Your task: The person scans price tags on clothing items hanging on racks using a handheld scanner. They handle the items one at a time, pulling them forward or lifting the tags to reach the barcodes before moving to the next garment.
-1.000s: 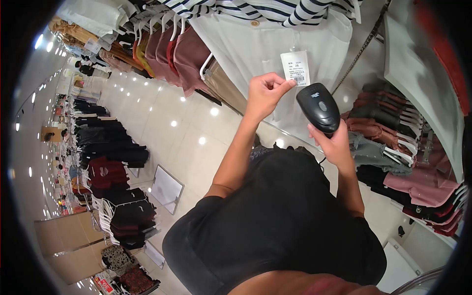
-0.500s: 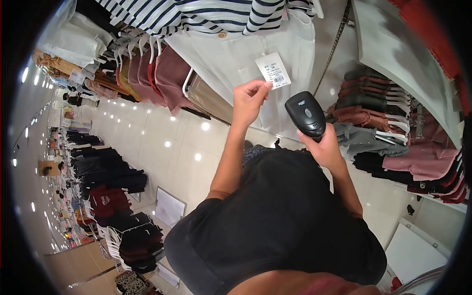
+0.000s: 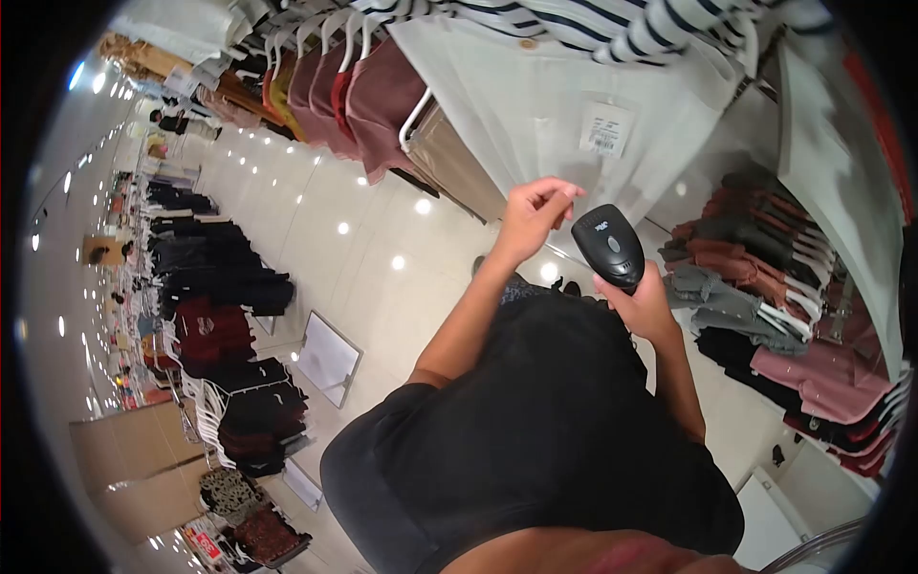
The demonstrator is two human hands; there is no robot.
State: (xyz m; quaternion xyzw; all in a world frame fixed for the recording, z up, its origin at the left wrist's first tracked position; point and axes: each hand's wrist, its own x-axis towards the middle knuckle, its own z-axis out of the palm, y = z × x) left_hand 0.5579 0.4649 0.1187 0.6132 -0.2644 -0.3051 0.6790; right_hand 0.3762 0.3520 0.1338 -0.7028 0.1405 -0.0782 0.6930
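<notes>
My right hand [image 3: 639, 298] grips a black handheld barcode scanner [image 3: 609, 241] by its handle, with the thumb along its side. The scanner's head points up toward the hanging clothes. Just left of it, my left hand [image 3: 537, 218] is loosely closed, fingers curled in and nothing visible between them. A white price tag [image 3: 606, 128] with printed lines and a barcode hangs against white trousers [image 3: 545, 105], above both hands and apart from them. Over the trousers hangs a striped top [image 3: 660, 33].
Pink tops [image 3: 382, 105] on white hangers hang to the left, beside beige trousers [image 3: 449, 143]. Racks of folded-over garments [image 3: 755, 249] stand at right. Dark clothes [image 3: 220, 277] fill racks at far left. A tilted mirror [image 3: 328, 358] stands on the shiny floor [image 3: 402, 306].
My left hand has let go of the tag, which now hangs free on the trousers. The view has shifted, so the clothes sit farther right. The scanner stays in my right hand.
</notes>
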